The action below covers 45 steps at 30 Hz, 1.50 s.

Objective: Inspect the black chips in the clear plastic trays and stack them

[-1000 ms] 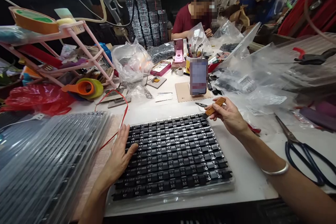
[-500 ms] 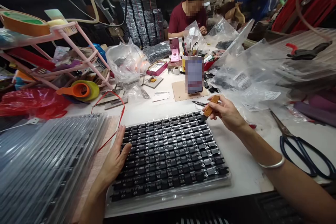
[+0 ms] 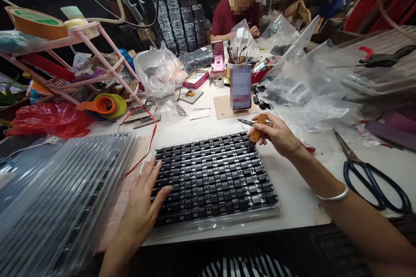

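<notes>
A clear plastic tray point(image 3: 227, 221) lies on the white table in front of me, filled with rows of small black electronic parts point(image 3: 208, 177) with silvery pins. At the tray's left edge, my left hand point(image 3: 146, 194) is open, its fingers spread and the thumb reaching over the parts. My right hand point(image 3: 273, 132) is closed round the tan handle of a small flat brush point(image 3: 258, 129). The brush's dark bristles point down at the tray's far right corner, onto or just over the end parts. Pliers point(image 3: 245, 122) lie partly behind this hand.
Stacked filled trays point(image 3: 68, 190) stand at the left, by a pink rack point(image 3: 97, 52). Large scissors point(image 3: 360, 169) lie at the right, near plastic bags point(image 3: 305, 91). A phone point(image 3: 241, 88) stands upright beyond the tray. A person in a dark red shirt point(image 3: 224, 19) sits across the table.
My left hand has shifted slightly, with its fingers more spread and its thumb further over the parts. The brush has turned a little more upright at the same corner. The view has shifted slightly.
</notes>
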Each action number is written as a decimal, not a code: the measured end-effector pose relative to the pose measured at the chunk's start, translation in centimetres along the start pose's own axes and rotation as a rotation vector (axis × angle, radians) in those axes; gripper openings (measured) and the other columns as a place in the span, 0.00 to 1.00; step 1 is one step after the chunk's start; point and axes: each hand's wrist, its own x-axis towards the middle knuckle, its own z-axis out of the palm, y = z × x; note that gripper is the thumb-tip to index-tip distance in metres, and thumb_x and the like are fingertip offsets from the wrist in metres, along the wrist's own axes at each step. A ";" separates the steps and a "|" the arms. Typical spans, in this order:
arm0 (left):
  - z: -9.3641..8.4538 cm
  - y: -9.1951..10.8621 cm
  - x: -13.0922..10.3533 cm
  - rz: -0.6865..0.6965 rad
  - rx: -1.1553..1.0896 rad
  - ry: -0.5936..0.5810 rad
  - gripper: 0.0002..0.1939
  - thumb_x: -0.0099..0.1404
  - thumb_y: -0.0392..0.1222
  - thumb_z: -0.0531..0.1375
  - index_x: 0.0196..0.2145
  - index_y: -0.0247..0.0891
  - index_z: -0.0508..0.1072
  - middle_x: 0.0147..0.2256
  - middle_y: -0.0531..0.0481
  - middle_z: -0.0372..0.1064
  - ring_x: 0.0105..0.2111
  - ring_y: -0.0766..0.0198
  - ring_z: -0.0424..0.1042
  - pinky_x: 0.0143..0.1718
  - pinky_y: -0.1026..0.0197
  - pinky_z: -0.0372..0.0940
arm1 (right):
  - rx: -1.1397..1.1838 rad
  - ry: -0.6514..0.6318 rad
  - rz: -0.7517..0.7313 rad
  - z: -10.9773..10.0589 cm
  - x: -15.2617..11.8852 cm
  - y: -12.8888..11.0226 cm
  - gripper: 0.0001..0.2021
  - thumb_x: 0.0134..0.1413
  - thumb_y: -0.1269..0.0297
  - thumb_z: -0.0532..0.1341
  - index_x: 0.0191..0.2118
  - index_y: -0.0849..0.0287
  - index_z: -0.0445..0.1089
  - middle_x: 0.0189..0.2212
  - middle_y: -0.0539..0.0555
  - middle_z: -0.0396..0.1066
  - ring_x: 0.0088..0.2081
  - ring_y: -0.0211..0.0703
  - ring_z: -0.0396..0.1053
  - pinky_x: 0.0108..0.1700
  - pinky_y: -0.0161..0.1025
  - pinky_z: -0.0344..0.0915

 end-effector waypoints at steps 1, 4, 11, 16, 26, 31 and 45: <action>0.1 1.1 -0.2 0.047 0.042 -0.012 0.30 0.69 0.51 0.49 0.66 0.47 0.47 0.66 0.45 0.45 0.65 0.51 0.47 0.62 0.40 0.48 | 0.004 0.009 -0.009 -0.1 0.0 -0.1 0.18 0.47 0.56 0.64 0.41 0.59 0.61 0.26 0.53 0.74 0.18 0.34 0.64 0.17 0.31 0.56; 0.7 5.1 -0.5 0.197 0.125 -0.085 0.30 0.70 0.50 0.49 0.66 0.43 0.46 0.66 0.43 0.45 0.66 0.51 0.43 0.62 0.38 0.47 | 0.027 0.054 -0.036 -0.4 0.2 -0.2 0.17 0.46 0.59 0.63 0.40 0.60 0.61 0.25 0.53 0.74 0.17 0.33 0.63 0.17 0.31 0.56; 2.9 13.5 0.8 0.480 0.231 -0.213 0.38 0.66 0.61 0.48 0.64 0.31 0.51 0.66 0.41 0.43 0.66 0.49 0.41 0.61 0.39 0.49 | 0.094 0.126 -0.055 -0.6 0.3 -0.4 0.16 0.44 0.62 0.63 0.39 0.58 0.60 0.24 0.51 0.74 0.15 0.32 0.62 0.16 0.30 0.54; 4.7 15.4 1.9 0.422 0.283 -0.224 0.40 0.63 0.62 0.53 0.64 0.32 0.53 0.66 0.40 0.43 0.65 0.45 0.43 0.60 0.35 0.49 | 0.104 0.122 -0.091 -0.5 0.2 -0.6 0.14 0.45 0.62 0.62 0.38 0.58 0.59 0.24 0.50 0.74 0.15 0.32 0.62 0.15 0.30 0.54; 5.9 17.8 2.0 0.477 0.171 -0.246 0.44 0.62 0.68 0.44 0.65 0.32 0.47 0.66 0.42 0.41 0.67 0.49 0.37 0.64 0.36 0.38 | 0.127 0.129 -0.106 -0.5 0.0 -0.9 0.16 0.45 0.59 0.62 0.38 0.57 0.59 0.25 0.49 0.73 0.15 0.31 0.62 0.16 0.31 0.53; 5.1 17.3 2.2 0.471 0.091 -0.286 0.44 0.63 0.68 0.42 0.66 0.33 0.45 0.66 0.41 0.43 0.67 0.53 0.39 0.64 0.39 0.36 | 0.113 0.151 -0.090 -0.6 0.1 -0.8 0.16 0.44 0.59 0.63 0.38 0.56 0.59 0.24 0.49 0.73 0.15 0.32 0.61 0.16 0.31 0.53; 1.6 8.0 -4.2 0.169 0.222 -0.083 0.36 0.69 0.54 0.49 0.67 0.38 0.39 0.65 0.38 0.47 0.66 0.50 0.44 0.62 0.39 0.44 | -0.093 0.209 -0.273 -1.2 -7.0 -3.2 0.11 0.55 0.61 0.62 0.43 0.55 0.65 0.27 0.53 0.73 0.23 0.39 0.67 0.19 0.35 0.58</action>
